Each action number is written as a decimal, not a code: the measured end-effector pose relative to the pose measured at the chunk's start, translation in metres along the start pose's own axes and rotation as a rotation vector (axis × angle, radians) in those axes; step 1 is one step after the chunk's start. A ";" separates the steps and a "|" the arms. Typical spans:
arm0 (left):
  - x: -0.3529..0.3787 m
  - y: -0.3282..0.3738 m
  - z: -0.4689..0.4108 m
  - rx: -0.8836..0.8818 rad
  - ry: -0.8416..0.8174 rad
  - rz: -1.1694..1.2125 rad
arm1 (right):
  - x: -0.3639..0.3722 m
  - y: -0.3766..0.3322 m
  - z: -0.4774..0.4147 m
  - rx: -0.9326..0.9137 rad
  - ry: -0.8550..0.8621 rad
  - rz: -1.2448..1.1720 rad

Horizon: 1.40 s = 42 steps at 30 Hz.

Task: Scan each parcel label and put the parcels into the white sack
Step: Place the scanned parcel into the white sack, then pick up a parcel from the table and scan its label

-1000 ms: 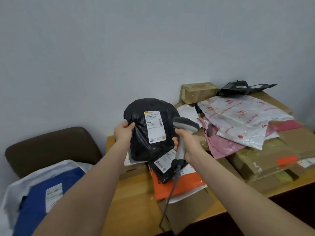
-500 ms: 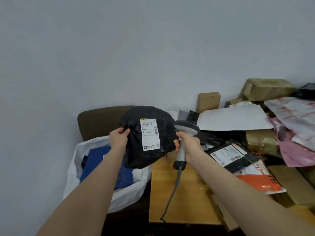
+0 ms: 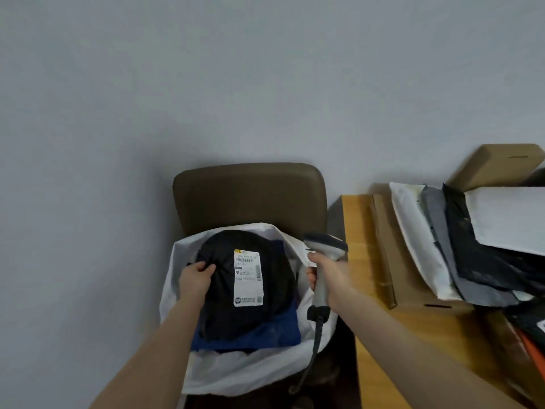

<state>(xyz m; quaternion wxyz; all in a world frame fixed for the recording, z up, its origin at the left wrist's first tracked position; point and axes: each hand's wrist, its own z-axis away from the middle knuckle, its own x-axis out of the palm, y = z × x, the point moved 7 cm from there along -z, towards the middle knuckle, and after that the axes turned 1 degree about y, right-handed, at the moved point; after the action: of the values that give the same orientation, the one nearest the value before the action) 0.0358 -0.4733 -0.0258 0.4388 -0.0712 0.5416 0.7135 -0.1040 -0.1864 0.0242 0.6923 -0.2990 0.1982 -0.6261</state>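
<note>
A plain grey wall (image 3: 206, 84) backs a brown padded chair (image 3: 250, 196) bearing the open white sack (image 3: 244, 370); beside it, a wooden tabletop (image 3: 368, 290) carries piled mailers (image 3: 460, 249). The left hand (image 3: 196, 278) grips the round black plastic parcel (image 3: 247, 290) inside the sack's mouth, label up. The right hand (image 3: 330, 276) clasps a grey corded barcode scanner (image 3: 323, 261).

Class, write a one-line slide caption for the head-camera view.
Left hand lowers a labelled black parcel into the white sack while the right hand grips a corded barcode scanner.
</note>
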 end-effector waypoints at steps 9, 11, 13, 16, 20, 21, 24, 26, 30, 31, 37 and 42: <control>0.063 -0.050 -0.031 -0.013 -0.094 -0.297 | 0.016 0.032 -0.057 0.100 0.060 0.064; 0.069 -0.046 -0.032 -0.033 -0.132 -0.450 | 0.014 0.032 -0.056 0.111 0.064 0.063; 0.067 -0.030 -0.027 0.035 -0.063 -0.604 | 0.010 0.028 -0.052 0.107 0.063 0.044; 0.079 0.016 -0.008 0.263 -0.034 -0.742 | 0.000 0.018 -0.039 0.102 0.050 -0.013; 0.113 0.070 0.040 0.437 -0.151 -0.849 | -0.026 0.009 -0.011 0.114 0.001 -0.092; 0.122 0.083 0.056 0.484 -0.169 -0.876 | -0.035 0.009 -0.003 0.134 -0.022 -0.107; 0.148 0.114 0.113 0.613 -0.192 -0.916 | -0.073 0.009 0.029 0.169 -0.082 -0.141; 0.164 0.128 0.157 0.672 -0.211 -0.919 | -0.108 0.009 0.050 0.128 -0.081 -0.121; 0.195 0.149 0.253 0.767 -0.227 -0.904 | -0.199 0.005 0.094 -0.005 -0.008 -0.073; 0.204 0.154 0.278 0.788 -0.235 -0.900 | -0.224 0.004 0.105 -0.035 0.018 -0.075; 0.270 0.185 0.424 0.977 -0.304 -0.833 | -0.367 -0.009 0.166 -0.172 0.177 -0.078; 0.321 0.213 0.510 1.060 -0.382 -0.805 | -0.458 -0.025 0.200 -0.232 0.288 -0.132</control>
<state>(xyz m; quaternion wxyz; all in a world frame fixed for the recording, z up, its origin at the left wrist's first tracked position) -0.1170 0.1228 0.1461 0.7326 0.0844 0.6619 0.1342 -0.0564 0.2975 0.1435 0.5752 -0.2964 0.3461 -0.6793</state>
